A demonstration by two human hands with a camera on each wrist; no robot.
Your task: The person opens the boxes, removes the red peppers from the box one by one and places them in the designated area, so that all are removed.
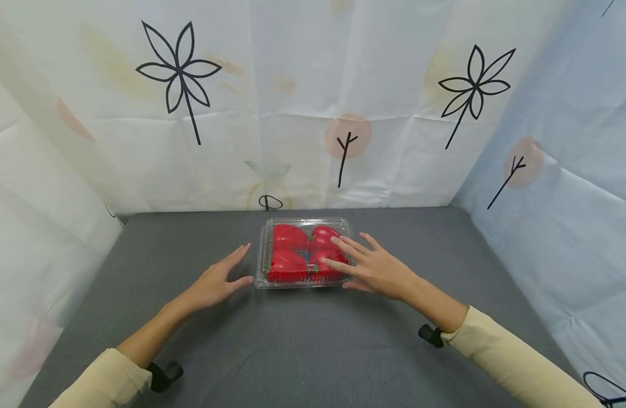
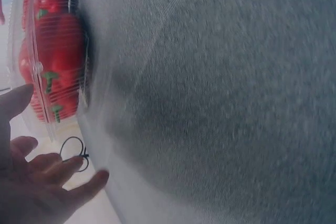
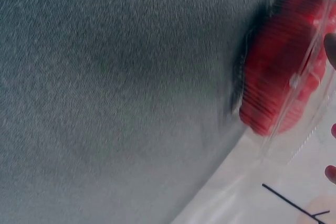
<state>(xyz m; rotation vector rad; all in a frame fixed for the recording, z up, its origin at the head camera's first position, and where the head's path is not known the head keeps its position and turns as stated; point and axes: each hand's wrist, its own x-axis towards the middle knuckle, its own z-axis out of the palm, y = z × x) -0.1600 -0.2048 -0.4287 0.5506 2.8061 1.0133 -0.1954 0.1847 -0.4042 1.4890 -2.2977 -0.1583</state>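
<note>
Box (image 1: 297, 284) sits mid-frame, left hand (image 1: 218, 283) wide just beside it, right hand (image 1: 372, 268) spread over its right side—even, gentle pressure should suit that plastic!

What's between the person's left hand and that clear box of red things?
Only a narrow strip of bare grey tabletop: the head view shows it between the left hand and the clear box.

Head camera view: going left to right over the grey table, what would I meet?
Left sleeve, black wristpiece, left hand, clear plastic box, right hand, second black wristpiece, right sleeve.
</note>
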